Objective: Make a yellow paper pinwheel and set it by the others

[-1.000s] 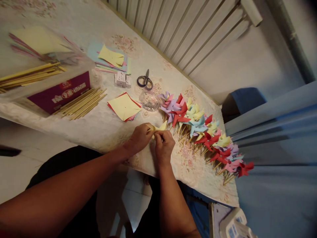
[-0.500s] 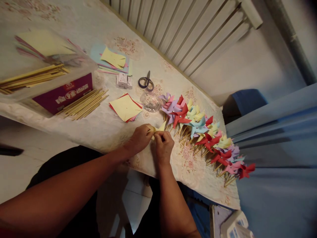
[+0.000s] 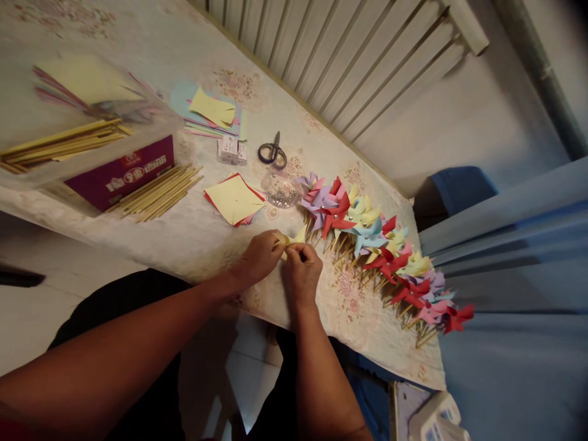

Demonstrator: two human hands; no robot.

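Evidently, a folded yellow paper (image 3: 300, 235) is held btwn both hands, approx. mid-frame; whether it rests on the table can't be told. Its left part is grasped by the L hand (image 3: 260, 256) w/ curled fingers; its near side is pinched by the R hand (image 3: 303, 269), thumb to fingertips. Anything tucked inside the R palm can't be made out. For a neat result, the folds should prob. be kept together under firm but light pressure, so no crease is forced & no corner is let slip; the L grip is best steadied while small adjustments are made w/ the R.

Re edges: the front edge of the tablecloth (image 3: 202, 245) is met just below the hands, so little depth is left there. At centre right, a row of paper pinwheels (image 3: 386, 260) is laid close by & could be knocked by a wide R swing. Above the hands, the paper stack (image 3: 235, 199) and clear dish (image 3: 269, 179) are set near. More room is offered left of the L hand, below the loose sticks (image 3: 160, 195).
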